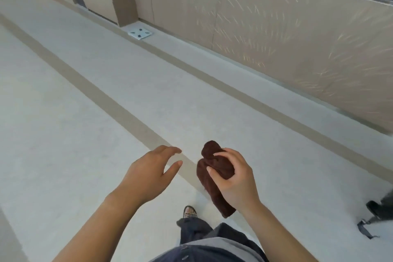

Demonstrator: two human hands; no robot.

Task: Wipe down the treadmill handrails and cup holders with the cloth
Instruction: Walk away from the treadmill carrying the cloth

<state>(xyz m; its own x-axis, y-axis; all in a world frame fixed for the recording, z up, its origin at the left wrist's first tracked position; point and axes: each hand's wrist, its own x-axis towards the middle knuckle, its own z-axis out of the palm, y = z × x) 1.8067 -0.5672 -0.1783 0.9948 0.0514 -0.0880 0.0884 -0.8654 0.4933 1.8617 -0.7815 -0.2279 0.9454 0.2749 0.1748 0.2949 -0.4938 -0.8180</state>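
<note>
Brown cloth [214, 173] is held bunched in right hand [236, 178]; left hand [148, 173] spread, nothing held. No treadmill in view. Risk judged: hanging end could slip from the loose hold while walking.

Indoor hallway: striped floor [85, 95], panelled wall [287, 34], scale [140, 33]

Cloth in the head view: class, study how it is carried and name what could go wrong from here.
1. The cloth is bunched in the right hand with its lower end hanging free; it could slip to the floor and pick up dirt.
2. A dark strap lies on the floor at the lower right; a step that way might catch it.
</note>
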